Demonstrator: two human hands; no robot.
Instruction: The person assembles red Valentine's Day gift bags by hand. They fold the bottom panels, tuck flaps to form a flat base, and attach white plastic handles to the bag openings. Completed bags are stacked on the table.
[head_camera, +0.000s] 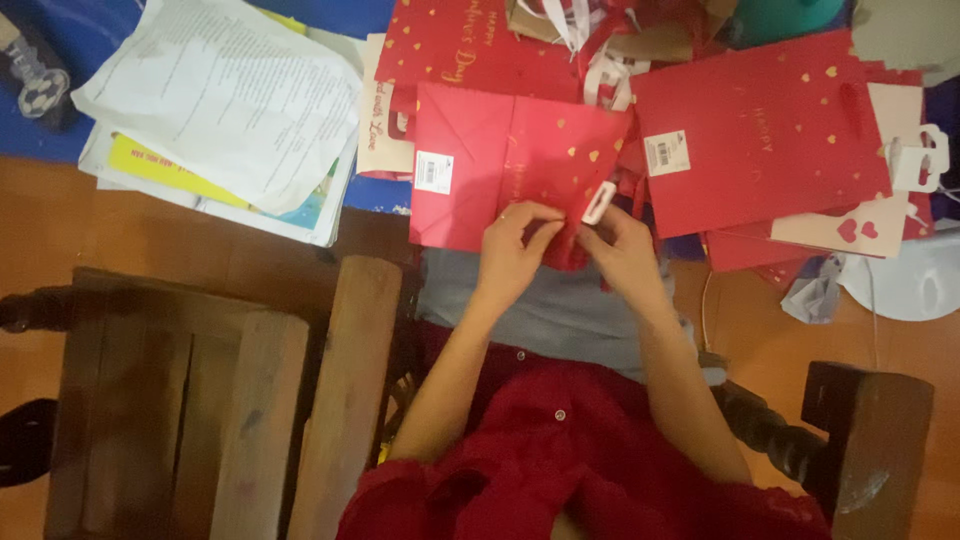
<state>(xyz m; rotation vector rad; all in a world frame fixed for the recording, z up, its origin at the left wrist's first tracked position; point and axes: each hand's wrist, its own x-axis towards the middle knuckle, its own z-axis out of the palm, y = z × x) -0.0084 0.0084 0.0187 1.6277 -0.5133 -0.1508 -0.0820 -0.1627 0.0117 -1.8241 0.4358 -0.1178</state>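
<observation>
Both hands pinching near edge of red gift bag (500, 175): left hand (515, 245) & right hand (622, 248) gripping fold; pressing crease evenly w/ fingertips looks best.

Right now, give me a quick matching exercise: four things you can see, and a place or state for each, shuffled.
Things:
1. left hand
2. paper stack
3. wooden chair
4. flat red bag

Places or states:
A. lying right of the hands
B. pinching the held red bag
C. top left, on blue cloth
D. lower left, beside the person's arm

Pairs: 1-B, 2-C, 3-D, 4-A
</observation>
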